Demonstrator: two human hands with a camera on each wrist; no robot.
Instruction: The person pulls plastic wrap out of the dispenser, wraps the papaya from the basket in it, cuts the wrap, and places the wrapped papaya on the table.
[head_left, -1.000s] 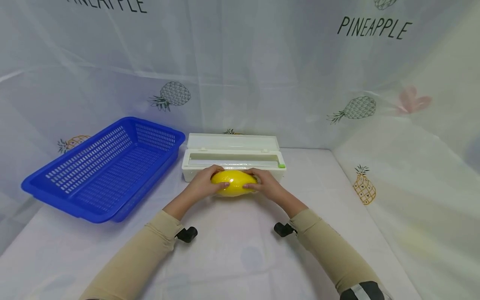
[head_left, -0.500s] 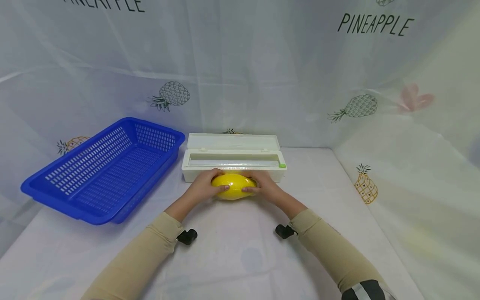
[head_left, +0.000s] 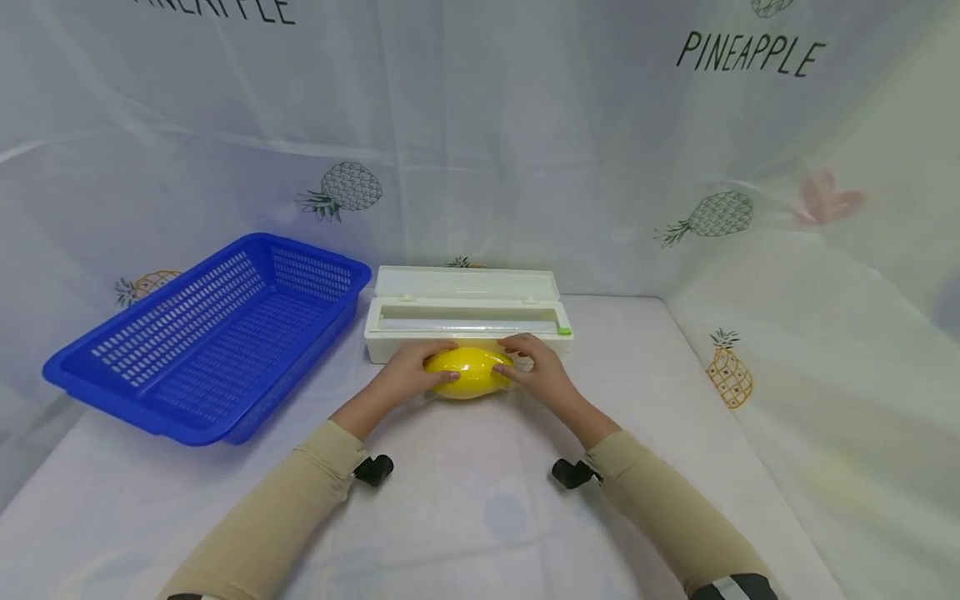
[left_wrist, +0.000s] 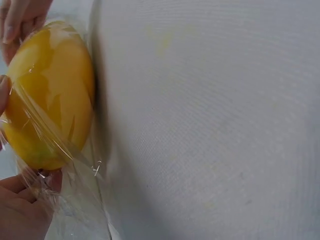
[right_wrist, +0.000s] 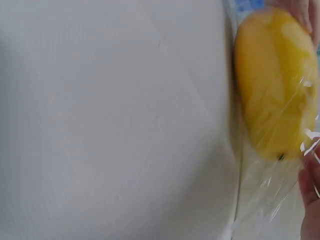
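A yellow oval fruit (head_left: pixel 469 372), glossy under clear cling film (right_wrist: pixel 272 187), lies crosswise in front of a white cling film dispenser (head_left: pixel 468 340). My left hand (head_left: pixel 401 375) grips its left end, thumb on the near face. At the other end, where a small dark stem spot shows, my right hand (head_left: pixel 545 379) has curled fingers at the loose film, its thumb touching the fruit. In the right wrist view, loose film spreads over the right fingers (right_wrist: pixel 310 175). The left wrist view shows film creased across the fruit (left_wrist: pixel 52 95). Both sets of far fingers are partly hidden.
The dispenser's lid (head_left: pixel 467 284) stands raised at the back, with a film roll (head_left: pixel 468 325) inside and a green piece (head_left: pixel 564 331) at its right edge. A blue plastic basket (head_left: pixel 240 425) stands at left on the white tabletop (head_left: pixel 442 525). A pineapple-printed curtain (head_left: pixel 525 167) hangs behind.
The fruit has shifted slightly toward me. My right hand's fingers have lifted and spread from the fruit's right end, while the left hand keeps hold. Basket and dispenser stay put.
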